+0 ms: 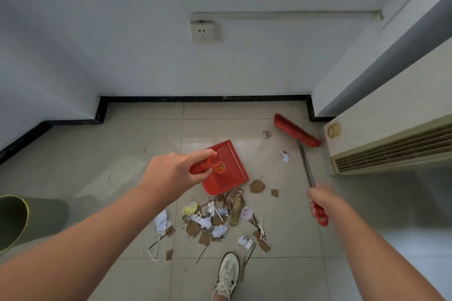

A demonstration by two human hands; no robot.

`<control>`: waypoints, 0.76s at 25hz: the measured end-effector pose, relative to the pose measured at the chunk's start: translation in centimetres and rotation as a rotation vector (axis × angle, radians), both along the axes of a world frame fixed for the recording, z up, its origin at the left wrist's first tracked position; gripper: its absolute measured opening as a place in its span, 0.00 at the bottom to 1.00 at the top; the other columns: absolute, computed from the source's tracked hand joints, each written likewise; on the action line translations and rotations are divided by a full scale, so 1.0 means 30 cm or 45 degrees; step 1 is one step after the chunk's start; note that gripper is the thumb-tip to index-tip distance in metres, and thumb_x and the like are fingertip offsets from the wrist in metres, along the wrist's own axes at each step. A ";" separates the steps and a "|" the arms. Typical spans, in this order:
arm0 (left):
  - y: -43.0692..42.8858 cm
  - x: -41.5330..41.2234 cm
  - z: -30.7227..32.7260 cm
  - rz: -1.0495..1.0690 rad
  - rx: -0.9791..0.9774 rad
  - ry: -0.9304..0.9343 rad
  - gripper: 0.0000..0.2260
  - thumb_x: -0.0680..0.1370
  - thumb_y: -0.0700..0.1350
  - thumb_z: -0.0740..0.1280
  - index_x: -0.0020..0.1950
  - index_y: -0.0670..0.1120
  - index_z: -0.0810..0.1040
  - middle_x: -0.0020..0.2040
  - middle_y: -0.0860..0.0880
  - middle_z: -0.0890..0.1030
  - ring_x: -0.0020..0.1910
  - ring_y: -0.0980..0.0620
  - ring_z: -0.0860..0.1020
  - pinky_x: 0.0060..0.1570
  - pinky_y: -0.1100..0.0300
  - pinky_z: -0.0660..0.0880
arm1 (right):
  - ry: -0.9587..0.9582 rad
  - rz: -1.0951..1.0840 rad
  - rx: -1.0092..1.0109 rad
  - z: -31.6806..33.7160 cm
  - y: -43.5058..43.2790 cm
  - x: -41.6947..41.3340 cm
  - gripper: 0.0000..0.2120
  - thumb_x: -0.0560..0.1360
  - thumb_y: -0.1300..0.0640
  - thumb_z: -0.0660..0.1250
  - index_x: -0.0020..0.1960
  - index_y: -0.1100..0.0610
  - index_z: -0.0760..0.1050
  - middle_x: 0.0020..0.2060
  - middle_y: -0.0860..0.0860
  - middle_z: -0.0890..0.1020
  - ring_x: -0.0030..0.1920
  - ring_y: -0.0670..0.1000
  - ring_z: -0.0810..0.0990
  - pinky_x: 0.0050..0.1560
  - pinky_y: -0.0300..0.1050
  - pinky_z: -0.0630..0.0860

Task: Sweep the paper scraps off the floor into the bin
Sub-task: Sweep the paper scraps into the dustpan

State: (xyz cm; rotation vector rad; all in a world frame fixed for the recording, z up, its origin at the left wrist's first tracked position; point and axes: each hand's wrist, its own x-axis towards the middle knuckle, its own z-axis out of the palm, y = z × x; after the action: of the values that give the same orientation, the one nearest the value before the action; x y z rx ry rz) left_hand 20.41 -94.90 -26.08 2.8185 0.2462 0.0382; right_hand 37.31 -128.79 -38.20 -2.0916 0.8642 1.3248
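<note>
A pile of paper scraps (217,220), white, yellow and brown, lies on the tiled floor in front of my shoe. My left hand (175,173) is shut on the handle of a red dustpan (226,168), held just beyond the pile with its underside toward me. My right hand (320,199) grips the red-ended metal handle of a broom, whose red head (296,131) rests on the floor far right by the wall. Two stray scraps (285,156) lie near the broom head. The bin (12,221), dark with a yellow-green rim, stands at the left edge.
A beige floor air-conditioner unit (391,146) stands on the right, close to the broom. White walls with a black skirting board (205,99) close off the far side. My white sneaker (227,276) stands just behind the pile. A wall socket (202,31) sits above.
</note>
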 end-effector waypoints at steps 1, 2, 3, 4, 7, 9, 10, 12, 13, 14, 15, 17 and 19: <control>0.007 0.000 -0.003 -0.014 0.012 -0.004 0.19 0.73 0.64 0.58 0.60 0.63 0.77 0.31 0.59 0.81 0.25 0.59 0.74 0.22 0.61 0.74 | -0.016 0.028 -0.017 -0.007 -0.004 -0.025 0.16 0.74 0.61 0.53 0.58 0.49 0.70 0.21 0.53 0.69 0.18 0.48 0.65 0.27 0.38 0.65; 0.017 -0.005 -0.006 -0.020 0.008 -0.005 0.19 0.73 0.63 0.58 0.60 0.63 0.77 0.30 0.59 0.81 0.24 0.59 0.74 0.21 0.62 0.73 | -0.027 0.069 -0.025 -0.018 -0.014 -0.046 0.22 0.74 0.61 0.52 0.64 0.45 0.66 0.22 0.54 0.69 0.19 0.48 0.65 0.27 0.39 0.65; 0.028 -0.016 -0.008 -0.011 -0.018 0.001 0.19 0.73 0.63 0.58 0.60 0.63 0.77 0.31 0.59 0.81 0.24 0.59 0.74 0.21 0.62 0.73 | -0.039 0.099 -0.016 -0.001 -0.021 -0.080 0.21 0.73 0.62 0.52 0.62 0.45 0.66 0.21 0.54 0.69 0.19 0.49 0.65 0.27 0.39 0.65; 0.043 -0.037 -0.011 0.006 -0.050 0.008 0.19 0.73 0.63 0.58 0.60 0.62 0.77 0.31 0.59 0.81 0.24 0.60 0.74 0.21 0.61 0.74 | -0.054 0.146 -0.021 0.005 -0.029 -0.119 0.19 0.73 0.63 0.52 0.61 0.50 0.68 0.20 0.54 0.69 0.18 0.49 0.65 0.27 0.40 0.64; 0.082 -0.129 -0.010 0.071 -0.099 0.036 0.20 0.73 0.64 0.58 0.61 0.63 0.76 0.30 0.59 0.80 0.24 0.60 0.74 0.23 0.60 0.75 | -0.066 0.258 -0.020 0.073 -0.030 -0.281 0.16 0.72 0.64 0.50 0.54 0.53 0.70 0.20 0.56 0.69 0.17 0.49 0.66 0.26 0.39 0.64; 0.114 -0.187 0.001 0.072 -0.109 0.030 0.20 0.73 0.64 0.58 0.61 0.63 0.76 0.30 0.59 0.80 0.24 0.60 0.74 0.23 0.60 0.75 | -0.045 0.267 -0.024 0.115 -0.018 -0.428 0.18 0.71 0.63 0.49 0.54 0.49 0.70 0.20 0.56 0.70 0.17 0.50 0.67 0.26 0.39 0.65; 0.137 -0.210 0.017 0.052 -0.109 0.022 0.19 0.73 0.64 0.60 0.61 0.62 0.76 0.31 0.59 0.81 0.24 0.60 0.74 0.22 0.60 0.75 | 0.003 0.265 -0.031 0.131 -0.007 -0.498 0.19 0.70 0.62 0.49 0.54 0.47 0.70 0.19 0.56 0.69 0.17 0.50 0.67 0.27 0.41 0.66; 0.204 -0.266 0.063 0.006 -0.102 0.034 0.16 0.74 0.60 0.66 0.61 0.60 0.77 0.34 0.59 0.83 0.27 0.59 0.76 0.24 0.59 0.76 | 0.101 0.257 -0.033 0.191 0.046 -0.648 0.20 0.71 0.61 0.49 0.55 0.47 0.72 0.16 0.54 0.68 0.17 0.50 0.66 0.27 0.40 0.66; 0.241 -0.294 0.082 0.013 -0.109 0.035 0.16 0.73 0.58 0.68 0.60 0.60 0.78 0.35 0.58 0.83 0.28 0.58 0.77 0.25 0.59 0.77 | 0.136 0.231 -0.021 0.221 0.081 -0.714 0.19 0.72 0.63 0.51 0.56 0.49 0.72 0.16 0.54 0.67 0.17 0.49 0.65 0.25 0.38 0.65; 0.280 -0.329 0.098 0.036 -0.124 0.033 0.15 0.73 0.57 0.69 0.60 0.60 0.78 0.36 0.58 0.83 0.30 0.57 0.78 0.26 0.59 0.77 | 0.166 0.204 -0.013 0.250 0.122 -0.785 0.19 0.72 0.64 0.52 0.56 0.50 0.73 0.16 0.52 0.67 0.17 0.48 0.64 0.24 0.36 0.65; 0.315 -0.358 0.112 0.056 -0.141 0.035 0.15 0.73 0.57 0.69 0.60 0.61 0.78 0.36 0.58 0.83 0.31 0.57 0.78 0.27 0.60 0.77 | 0.198 0.171 0.000 0.282 0.167 -0.851 0.19 0.73 0.65 0.52 0.56 0.49 0.73 0.17 0.51 0.66 0.17 0.47 0.63 0.23 0.35 0.64; 0.384 -0.430 0.138 0.022 -0.136 0.065 0.12 0.74 0.57 0.68 0.57 0.62 0.78 0.36 0.58 0.83 0.32 0.56 0.78 0.27 0.61 0.75 | 0.247 0.088 0.006 0.332 0.259 -0.999 0.19 0.73 0.65 0.53 0.56 0.49 0.73 0.18 0.51 0.65 0.18 0.47 0.62 0.24 0.34 0.63; 0.442 -0.489 0.151 -0.096 -0.092 0.107 0.11 0.74 0.57 0.67 0.56 0.62 0.77 0.37 0.59 0.82 0.32 0.57 0.77 0.27 0.61 0.75 | 0.281 0.003 0.027 0.374 0.326 -1.113 0.16 0.75 0.63 0.55 0.57 0.51 0.74 0.19 0.50 0.64 0.18 0.46 0.62 0.24 0.33 0.61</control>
State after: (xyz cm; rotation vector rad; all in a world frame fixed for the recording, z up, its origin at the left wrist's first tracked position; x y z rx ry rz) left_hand 5.75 -81.65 -21.55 2.7580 0.1571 -0.1038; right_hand 3.93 -119.01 -26.99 -1.9559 0.9332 1.5810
